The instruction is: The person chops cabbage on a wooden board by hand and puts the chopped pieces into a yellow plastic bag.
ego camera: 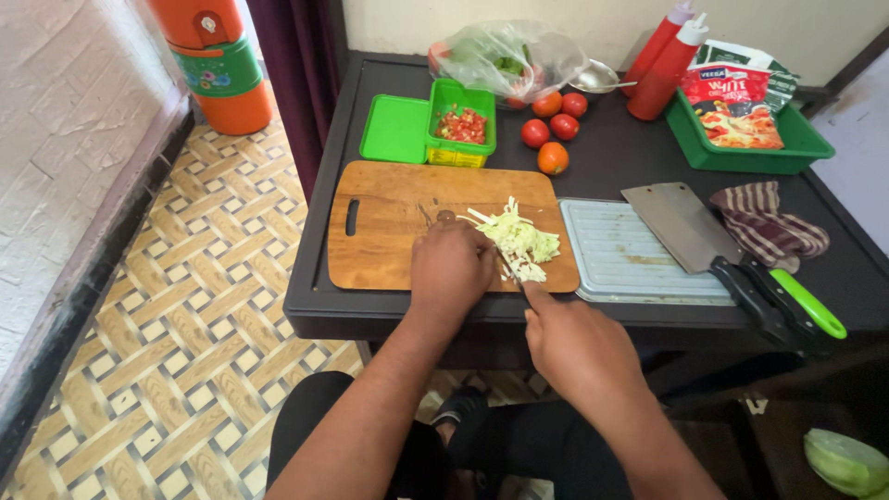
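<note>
A pile of shredded pale green cabbage (520, 239) lies on the right end of a wooden cutting board (389, 231). My left hand (452, 265) rests on the board with its fingers pressed against the left side of the cabbage. My right hand (574, 344) grips a knife (511, 270) whose thin blade reaches into the shreds; the handle is hidden in my fist.
A grey ridged tray (620, 259) holds a cleaver (690, 231) and a green-handled tool (806, 304). A striped cloth (773, 227), tomatoes (553, 130), a green lidded box of chopped tomato (461, 125), sauce bottles (662, 65) and a green tray (741, 153) lie behind. The dark table's front edge (370, 319) is near my knees.
</note>
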